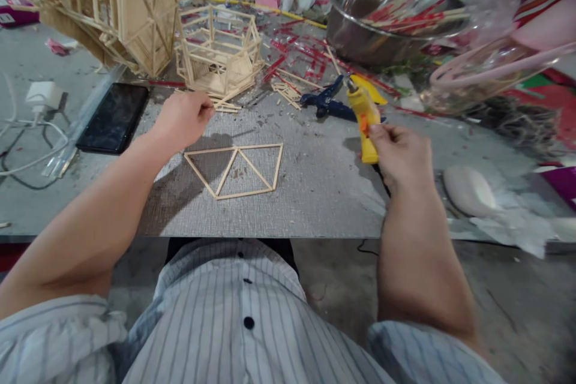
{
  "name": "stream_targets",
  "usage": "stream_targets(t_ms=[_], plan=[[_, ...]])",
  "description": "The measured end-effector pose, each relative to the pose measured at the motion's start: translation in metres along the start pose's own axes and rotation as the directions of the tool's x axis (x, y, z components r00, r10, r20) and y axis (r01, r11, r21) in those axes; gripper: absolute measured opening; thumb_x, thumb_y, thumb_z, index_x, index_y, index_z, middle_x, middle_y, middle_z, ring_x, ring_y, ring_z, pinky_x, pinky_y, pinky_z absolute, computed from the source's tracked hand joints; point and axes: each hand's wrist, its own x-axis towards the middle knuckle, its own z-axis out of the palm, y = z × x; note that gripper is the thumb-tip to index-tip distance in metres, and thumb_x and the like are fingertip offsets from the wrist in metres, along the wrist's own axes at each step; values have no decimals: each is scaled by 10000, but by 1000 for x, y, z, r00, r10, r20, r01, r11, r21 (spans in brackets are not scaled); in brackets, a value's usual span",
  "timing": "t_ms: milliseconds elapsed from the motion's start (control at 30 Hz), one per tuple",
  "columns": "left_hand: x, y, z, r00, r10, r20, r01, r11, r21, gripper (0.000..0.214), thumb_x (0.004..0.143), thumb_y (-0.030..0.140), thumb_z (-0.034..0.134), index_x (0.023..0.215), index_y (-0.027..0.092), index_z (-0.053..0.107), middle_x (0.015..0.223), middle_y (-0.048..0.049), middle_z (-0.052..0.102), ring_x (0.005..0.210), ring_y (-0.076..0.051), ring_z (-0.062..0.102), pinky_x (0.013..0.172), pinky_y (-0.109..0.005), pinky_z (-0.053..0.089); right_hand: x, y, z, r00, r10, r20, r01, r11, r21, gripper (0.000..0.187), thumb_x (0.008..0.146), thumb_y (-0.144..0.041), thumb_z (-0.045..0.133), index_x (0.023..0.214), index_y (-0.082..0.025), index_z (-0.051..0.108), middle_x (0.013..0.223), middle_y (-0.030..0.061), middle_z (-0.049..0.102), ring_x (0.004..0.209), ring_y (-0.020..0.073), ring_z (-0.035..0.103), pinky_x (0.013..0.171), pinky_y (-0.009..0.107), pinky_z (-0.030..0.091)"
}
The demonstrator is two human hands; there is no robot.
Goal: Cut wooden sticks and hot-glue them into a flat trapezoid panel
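Note:
My right hand [402, 153] is wrapped round the handle of a yellow hot glue gun [363, 117] with an orange trigger, its nozzle pointing away from me. My left hand [186, 117] has its fingers pinched together over some loose wooden sticks [227, 107]; whether a stick is between them I cannot make out. In front of me a flat frame of thin sticks [245, 195] lies on the table, joined into triangles. Just beyond my left hand stands a small open stick model [220, 60]. A larger stick structure [146, 18] rises at the back left.
Navy pliers [330, 102] lie left of the glue gun. A steel bowl [346, 42] with red-and-wood sticks stands behind. On the left are a black phone [114, 117] and a white charger [44, 96]. A white rounded object [468, 191] sits at right. Red scraps litter the grey table [310, 204].

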Motion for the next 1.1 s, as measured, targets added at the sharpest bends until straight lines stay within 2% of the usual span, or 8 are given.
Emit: stream_targets(t_ms=[100, 267, 333, 467, 633, 767, 933, 1100], plan=[[1, -2, 4, 999, 18, -39, -20, 998, -58, 286, 896, 365, 514, 983, 218, 744, 961, -84, 768, 996, -249, 670, 868, -317, 479, 3, 0, 4, 994, 87, -72, -59, 944, 325, 184, 726, -290, 776, 735, -172, 636, 561, -33, 539, 434, 86, 451, 449, 230, 380], [0, -3, 7, 993, 54, -107, -71, 985, -160, 255, 870, 400, 554, 878, 230, 743, 927, -64, 760, 939, -221, 652, 806, -285, 459, 4, 1, 1, 1000, 27, -12, -18, 865, 501, 279, 644, -362, 814, 649, -182, 601, 600, 7, 584, 430, 93, 440, 428, 249, 344], [0, -2, 5, 993, 72, -91, -87, 980, -180, 260, 864, 394, 555, 862, 211, 740, 856, -54, 745, 866, -204, 637, 777, -282, 445, 6, 1, -4, 995, 9, 99, -60, 845, 532, 337, 639, -435, 820, 640, -183, 596, 591, 14, 553, 432, 100, 438, 425, 266, 325], [1, -1, -6, 995, 83, 52, -74, 984, -160, 237, 835, 343, 587, 797, 153, 723, 701, -16, 658, 709, -148, 548, 709, -272, 399, 15, -9, -14, 926, -63, 372, -164, 821, 547, 353, 612, -490, 833, 699, -191, 667, 569, -5, 500, 449, 98, 427, 437, 279, 337], [3, -7, -15, 967, 65, 246, -46, 995, -84, 197, 798, 293, 603, 826, 156, 743, 647, 16, 601, 673, -132, 487, 703, -275, 374, 20, -45, -12, 902, -137, 409, -120, 831, 543, 297, 431, -285, 847, 609, -212, 621, 595, 22, 600, 480, 146, 561, 464, 315, 458], [8, -13, -12, 959, 62, 277, -42, 996, -79, 237, 757, 298, 613, 879, 157, 760, 731, -16, 667, 713, -161, 572, 718, -281, 391, 12, -74, 9, 821, -301, 485, -42, 815, 577, 252, 462, -181, 776, 676, -208, 645, 790, 56, 752, 412, 118, 551, 402, 275, 436], [11, -17, -9, 953, -4, 304, 7, 1000, -9, 177, 722, 257, 600, 740, 150, 740, 641, -17, 644, 707, -176, 601, 731, -276, 424, 15, -93, 41, 693, -456, 559, 41, 798, 601, 338, 559, -149, 785, 884, -191, 703, 777, 16, 760, 410, 71, 500, 401, 228, 402], [15, -25, -8, 950, -10, 311, 7, 1000, 12, 223, 762, 256, 560, 763, 152, 756, 675, -36, 666, 697, -176, 599, 713, -273, 435, 17, -111, 58, 583, -510, 633, 80, 811, 579, 287, 591, -133, 759, 865, -166, 679, 755, 18, 737, 414, 66, 484, 409, 244, 373]])
